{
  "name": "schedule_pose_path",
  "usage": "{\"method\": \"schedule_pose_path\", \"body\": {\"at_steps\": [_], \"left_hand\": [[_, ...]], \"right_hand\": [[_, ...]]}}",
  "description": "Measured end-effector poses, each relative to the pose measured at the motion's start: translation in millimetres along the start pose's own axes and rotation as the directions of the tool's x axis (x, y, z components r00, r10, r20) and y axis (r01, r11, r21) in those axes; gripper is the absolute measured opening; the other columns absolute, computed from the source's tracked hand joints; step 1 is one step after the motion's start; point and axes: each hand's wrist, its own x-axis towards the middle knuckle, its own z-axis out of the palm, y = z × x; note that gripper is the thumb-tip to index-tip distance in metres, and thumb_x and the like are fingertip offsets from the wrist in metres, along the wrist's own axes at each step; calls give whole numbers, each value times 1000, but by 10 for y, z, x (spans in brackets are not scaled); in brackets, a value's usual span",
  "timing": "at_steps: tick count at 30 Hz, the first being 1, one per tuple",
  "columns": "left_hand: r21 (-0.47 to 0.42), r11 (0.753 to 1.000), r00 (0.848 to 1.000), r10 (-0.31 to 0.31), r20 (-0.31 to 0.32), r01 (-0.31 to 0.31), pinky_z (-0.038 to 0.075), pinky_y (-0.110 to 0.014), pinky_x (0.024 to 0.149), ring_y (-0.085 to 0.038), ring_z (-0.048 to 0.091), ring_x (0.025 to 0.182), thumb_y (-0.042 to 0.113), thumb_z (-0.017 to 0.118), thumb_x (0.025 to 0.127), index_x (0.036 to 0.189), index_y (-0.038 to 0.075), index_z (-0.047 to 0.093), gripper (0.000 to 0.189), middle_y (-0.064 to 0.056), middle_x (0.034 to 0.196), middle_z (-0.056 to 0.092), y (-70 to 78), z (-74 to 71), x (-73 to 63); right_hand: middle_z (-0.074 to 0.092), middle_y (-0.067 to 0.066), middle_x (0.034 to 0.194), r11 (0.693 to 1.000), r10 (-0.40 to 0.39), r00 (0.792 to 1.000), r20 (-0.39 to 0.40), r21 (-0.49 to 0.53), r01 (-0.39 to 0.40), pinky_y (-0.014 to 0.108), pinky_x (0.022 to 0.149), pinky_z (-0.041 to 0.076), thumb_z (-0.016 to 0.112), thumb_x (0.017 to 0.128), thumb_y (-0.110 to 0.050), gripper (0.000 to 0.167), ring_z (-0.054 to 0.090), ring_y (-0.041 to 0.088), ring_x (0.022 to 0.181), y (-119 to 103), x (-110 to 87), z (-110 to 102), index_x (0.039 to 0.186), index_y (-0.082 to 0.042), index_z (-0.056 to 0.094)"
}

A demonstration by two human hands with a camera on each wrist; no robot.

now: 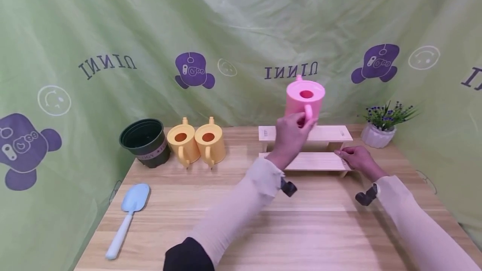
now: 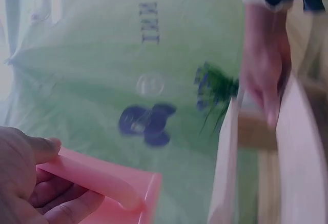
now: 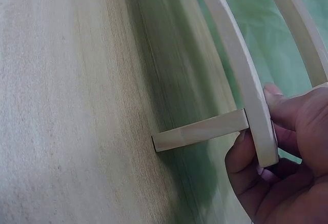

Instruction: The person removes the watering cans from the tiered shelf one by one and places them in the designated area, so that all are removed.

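Observation:
A pink watering can is up in the air over the two-tier wooden shelf, gripped at its handle by my left hand. In the left wrist view, thumb and fingers wrap the pink handle. My right hand holds the right end of the shelf's lower board. Seen from the right wrist, the thumb lies on one face of that board and curled fingers reach under its end, beside a short wooden leg.
Two yellow watering cans stand side by side, next to a dark green pot. A light blue trowel lies at the table's left. Right of the shelf is a white pot of purple flowers. Green cloth hangs behind.

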Motion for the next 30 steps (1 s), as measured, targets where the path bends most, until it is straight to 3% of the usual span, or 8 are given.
{"method": "schedule_pose_path", "body": {"at_steps": [8,13,17,23,30], "left_hand": [[-19,996,988,-90,-128,88,58,-12,66,-22,76,83,20,76,89,107,0,75,26,-18,95,77,-442,-633,-44],[-14,992,967,-124,-224,124,62,-22,67,-24,77,80,20,78,87,102,1,77,24,-17,92,78,-698,-881,-148],[-26,986,949,-163,-269,162,64,-28,68,-26,77,79,17,80,86,99,0,78,22,-19,91,78,-881,-949,-263],[-22,968,939,-250,-238,252,64,-31,70,-26,77,83,20,78,88,104,1,77,25,-18,94,78,-1057,-941,-429],[-17,941,913,-334,-237,339,64,-32,70,-25,75,82,19,78,88,100,3,77,20,-15,92,78,-1237,-948,-662]], "right_hand": [[57,-6,65,1000,4,1000,13,-9,-4,25,53,43,54,103,-38,53,49,9,63,41,-19,-39,113,12,67],[61,-4,67,999,-10,1000,2,-46,10,24,56,44,54,103,-39,54,52,11,67,54,-13,-85,114,11,67],[55,-7,61,998,5,1000,9,-62,-4,25,55,42,54,103,-40,53,51,11,64,53,1,-102,113,11,67],[55,-7,61,998,18,1000,20,-53,-17,25,54,42,53,103,-41,54,50,11,63,55,7,-93,113,11,67],[55,-7,62,1000,-1,1000,14,-15,1,25,55,42,55,102,-39,52,49,10,63,9,12,-2,108,11,68]]}}
